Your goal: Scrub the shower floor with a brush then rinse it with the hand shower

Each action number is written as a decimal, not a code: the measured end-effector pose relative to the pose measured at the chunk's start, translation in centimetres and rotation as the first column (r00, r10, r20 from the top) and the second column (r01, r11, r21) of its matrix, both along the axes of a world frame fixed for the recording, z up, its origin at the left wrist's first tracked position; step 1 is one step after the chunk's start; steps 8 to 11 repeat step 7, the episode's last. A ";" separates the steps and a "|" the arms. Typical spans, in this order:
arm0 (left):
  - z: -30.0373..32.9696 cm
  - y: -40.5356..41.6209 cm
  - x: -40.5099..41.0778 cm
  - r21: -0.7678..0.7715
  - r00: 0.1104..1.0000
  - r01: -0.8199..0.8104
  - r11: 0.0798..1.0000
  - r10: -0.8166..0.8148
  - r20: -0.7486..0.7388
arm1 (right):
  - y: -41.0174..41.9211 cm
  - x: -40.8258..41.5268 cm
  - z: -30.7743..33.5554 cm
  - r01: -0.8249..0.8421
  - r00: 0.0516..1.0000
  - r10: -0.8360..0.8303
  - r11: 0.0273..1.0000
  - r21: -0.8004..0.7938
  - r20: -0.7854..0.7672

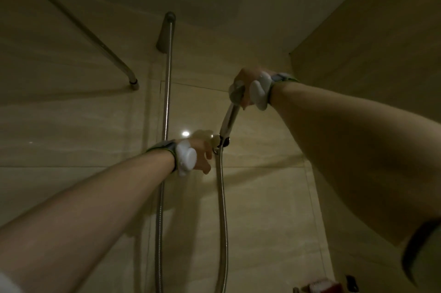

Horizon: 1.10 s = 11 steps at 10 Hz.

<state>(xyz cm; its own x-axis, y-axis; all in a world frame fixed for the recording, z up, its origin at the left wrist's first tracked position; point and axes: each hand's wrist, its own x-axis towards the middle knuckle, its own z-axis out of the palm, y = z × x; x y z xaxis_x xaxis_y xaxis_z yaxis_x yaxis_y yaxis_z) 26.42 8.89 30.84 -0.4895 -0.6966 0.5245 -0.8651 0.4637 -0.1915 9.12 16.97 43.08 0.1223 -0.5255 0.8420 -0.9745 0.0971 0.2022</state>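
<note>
The chrome hand shower stands up on the tiled wall, its lower end seated in the holder. My right hand is closed around its upper part. My left hand grips the holder where the handle meets it. The metal hose hangs straight down from there. Both wrists carry white devices on straps. A red brush with white bristles lies low at the right edge; the shower floor is out of view.
A vertical chrome riser pipe runs up the wall to a fixed overhead shower arm. A curved metal rail crosses the upper left. Beige tiled walls meet in a corner on the right.
</note>
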 end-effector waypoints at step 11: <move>2.6 4.1 -1.2 -0.030 0.995 0.101 0.994 -0.102 -0.020 | 3.0 1.1 -7.0 -0.059 0.989 0.071 0.994 -0.097 0.129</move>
